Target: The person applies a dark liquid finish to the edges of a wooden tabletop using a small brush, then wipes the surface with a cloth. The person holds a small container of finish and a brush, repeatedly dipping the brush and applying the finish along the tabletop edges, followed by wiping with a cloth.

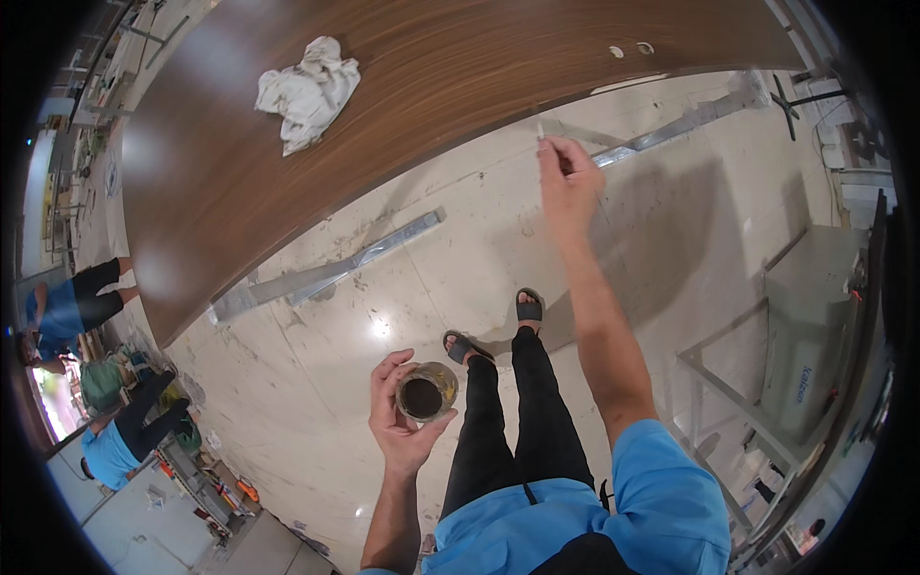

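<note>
My left hand is closed around a small round jar with dark contents, its open top facing up. Smears of yellowish colour mark the jar's side. My right hand reaches forward with thumb and fingers pinched on a thin, pale stick-like tool. The tool's tip is close to the near edge of a large brown wood-grain panel; whether it touches cannot be told. A crumpled white cloth lies on the panel, left of my right hand.
Silvery metal legs show on the pale floor beneath the panel. A grey cabinet-like box and a metal frame stand at right. Two people are at far left, near a cluttered bench.
</note>
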Demonstrator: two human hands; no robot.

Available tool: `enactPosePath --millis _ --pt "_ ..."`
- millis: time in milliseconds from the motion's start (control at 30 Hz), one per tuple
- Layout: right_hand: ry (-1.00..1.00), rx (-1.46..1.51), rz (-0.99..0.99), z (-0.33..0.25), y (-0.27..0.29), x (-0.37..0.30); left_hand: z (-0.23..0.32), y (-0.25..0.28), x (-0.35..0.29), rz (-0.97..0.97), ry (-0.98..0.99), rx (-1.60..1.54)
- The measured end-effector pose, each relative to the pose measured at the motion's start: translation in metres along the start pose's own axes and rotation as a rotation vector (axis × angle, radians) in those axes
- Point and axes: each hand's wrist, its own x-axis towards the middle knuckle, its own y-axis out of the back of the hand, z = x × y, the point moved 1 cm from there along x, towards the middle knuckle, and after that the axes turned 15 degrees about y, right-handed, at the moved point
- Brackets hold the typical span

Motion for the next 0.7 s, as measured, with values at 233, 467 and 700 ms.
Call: enactPosePath --millis 233,467,700 --pt "0.175 -0.028 -0.177 0.013 0.031 0.039 0.016 -0.04 0.014 -0.014 0.068 0.051" --pt "0.124 -0.035 -0.083 0.029 0.069 0.076 0.03 -0.07 0.024 -0.024 0.052 0.075" --pt "0.263 -0.125 0.052 0.047 0.099 0.115 0.041 -0.091 0.033 -0.098 0.0 0.15"
